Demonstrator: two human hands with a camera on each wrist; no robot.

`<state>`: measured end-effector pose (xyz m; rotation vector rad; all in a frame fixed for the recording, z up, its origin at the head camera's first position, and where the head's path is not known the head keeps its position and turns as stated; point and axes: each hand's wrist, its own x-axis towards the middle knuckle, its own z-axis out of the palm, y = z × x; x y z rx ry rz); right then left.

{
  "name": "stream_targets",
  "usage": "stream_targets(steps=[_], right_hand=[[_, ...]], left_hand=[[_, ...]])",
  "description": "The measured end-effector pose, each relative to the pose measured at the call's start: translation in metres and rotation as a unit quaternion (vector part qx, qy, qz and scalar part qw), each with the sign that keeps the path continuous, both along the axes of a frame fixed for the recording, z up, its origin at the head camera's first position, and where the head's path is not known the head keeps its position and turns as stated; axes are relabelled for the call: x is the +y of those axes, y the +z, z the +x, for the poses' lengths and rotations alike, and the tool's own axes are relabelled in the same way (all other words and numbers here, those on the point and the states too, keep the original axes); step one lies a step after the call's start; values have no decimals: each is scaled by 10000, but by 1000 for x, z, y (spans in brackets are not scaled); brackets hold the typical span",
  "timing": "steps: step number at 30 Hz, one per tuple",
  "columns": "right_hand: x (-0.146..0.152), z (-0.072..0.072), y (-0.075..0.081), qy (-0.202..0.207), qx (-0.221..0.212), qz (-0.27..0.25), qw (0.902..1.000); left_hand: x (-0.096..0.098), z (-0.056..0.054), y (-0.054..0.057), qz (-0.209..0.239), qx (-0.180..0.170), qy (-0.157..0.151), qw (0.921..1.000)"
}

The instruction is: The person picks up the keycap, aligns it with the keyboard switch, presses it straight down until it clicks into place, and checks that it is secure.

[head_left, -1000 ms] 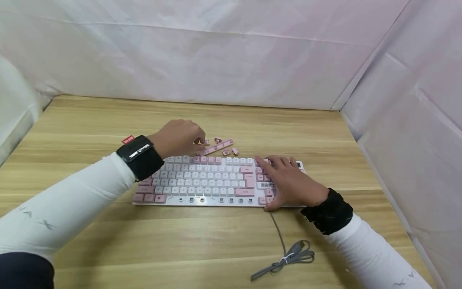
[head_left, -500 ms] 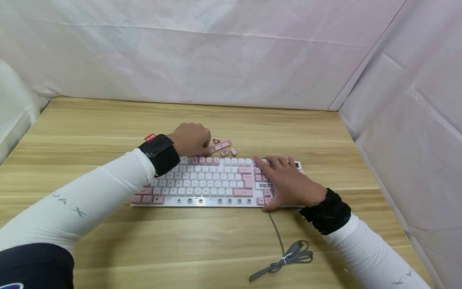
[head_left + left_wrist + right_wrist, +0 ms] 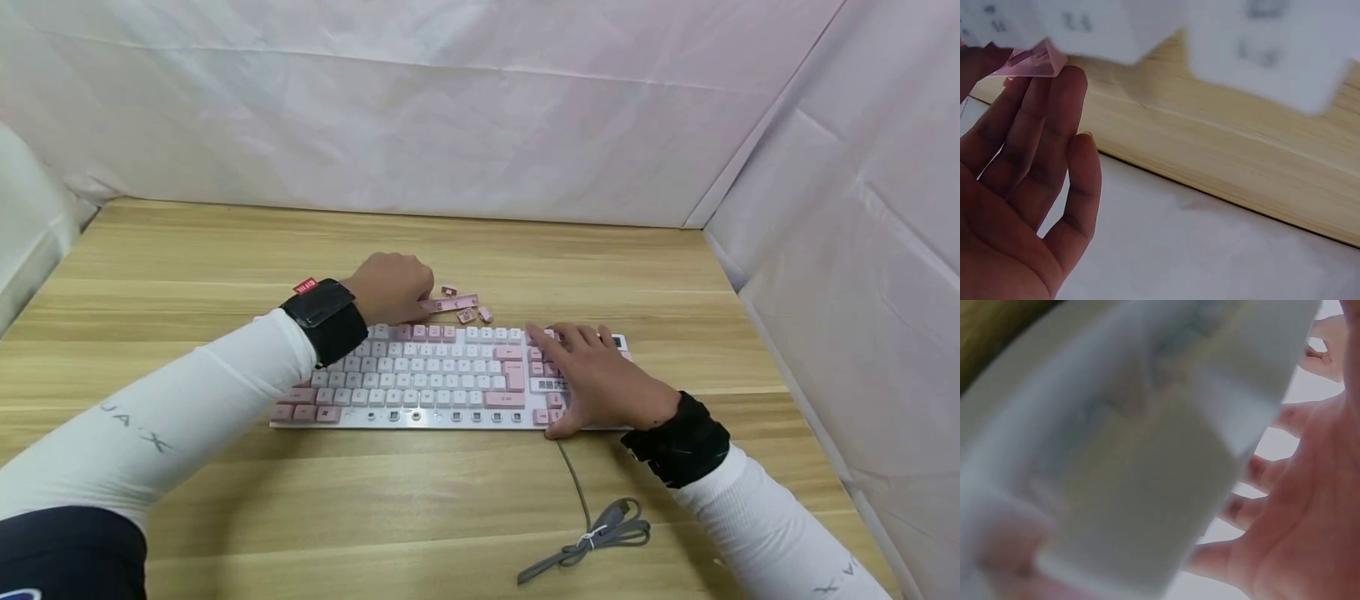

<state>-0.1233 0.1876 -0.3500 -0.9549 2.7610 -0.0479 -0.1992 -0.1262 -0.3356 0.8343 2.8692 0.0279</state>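
Observation:
A white and pink keyboard (image 3: pixel 431 379) lies flat across the table. Over its right end my right hand (image 3: pixel 603 375) is spread, thumb at the front edge and fingers reaching to the back edge, gripping it; the right wrist view shows this hand close up beside blurred white surfaces. Behind the keyboard, my left hand (image 3: pixel 392 287) pinches the near end of a long pink spacebar keycap (image 3: pixel 456 303) between thumb and fingers. The left wrist view shows that pink keycap (image 3: pixel 1044 59) at the fingertips, underside exposed, partly hidden by white function keys.
A few small loose pink keycaps (image 3: pixel 467 316) lie around the long one. Bare key switches (image 3: pixel 457 417) show along the keyboard's front row. A grey USB cable (image 3: pixel 600 535), tied in a bundle, lies in front. White cloth walls (image 3: pixel 450 108) stand behind and beside the wooden table (image 3: pixel 375 508).
My left hand has moved right onto the long pink keycap and taken hold of it. The keycap has turned to lie flatter across the view. The right hand stays put.

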Motion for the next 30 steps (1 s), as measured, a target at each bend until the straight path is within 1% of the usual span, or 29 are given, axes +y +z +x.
stream_targets(steps=[2, 5, 8, 12, 16, 19, 22, 25, 30], right_hand=[[0, 0, 0, -12, 8, -2, 10000], [1, 0, 0, -44, 6, 19, 10000], [1, 0, 0, -79, -10, 53, 10000], [2, -1, 0, -84, -16, 56, 9999], [3, -2, -1, -71, 11, 56, 10000], [4, -4, -2, -75, 17, 55, 10000], [5, -4, -2, -116, -16, 81, 9999], [7, -5, -2, -141, -43, 97, 9998], [8, -6, -2, -145, -50, 94, 9998]], left_hand=[[-4, 2, 3, 65, 53, 20, 10000], [-10, 5, 6, 283, 79, 40, 9996], [-18, 9, 9, 448, 120, -18, 9989], [-28, 17, 9, 568, 312, -262, 9976], [-36, 31, 12, 663, 562, -529, 9948], [-40, 41, 14, 743, 661, -647, 9929], [-42, 50, 12, 812, 658, -716, 9919], [-42, 58, 7, 901, 634, -774, 9909], [-42, 65, 1, 1068, 657, -818, 9887]])
